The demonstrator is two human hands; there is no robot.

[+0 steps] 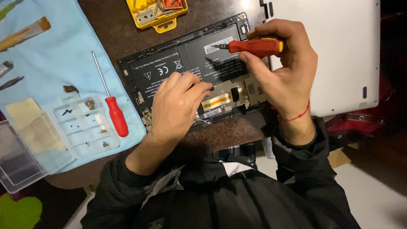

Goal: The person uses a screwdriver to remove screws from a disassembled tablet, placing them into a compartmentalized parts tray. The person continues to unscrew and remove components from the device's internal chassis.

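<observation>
An opened tablet (161,68) lies on the dark table, its black battery and circuit boards exposed. My left hand (176,106) rests on its lower edge, fingertips pinched together at the board near a gold ribbon cable (218,101); whether it holds a tiny part is hidden. My right hand (282,68) hovers over the tablet's right side, holding a short red-handled screwdriver (254,46) level, its tip pointing left.
A white back cover (339,51) lies at the right. On the light blue cloth (55,63) at left are a long red-handled screwdriver (111,101), a clear compartment box (80,125) with small parts, and brushes. A yellow screw tray (157,15) sits at the top.
</observation>
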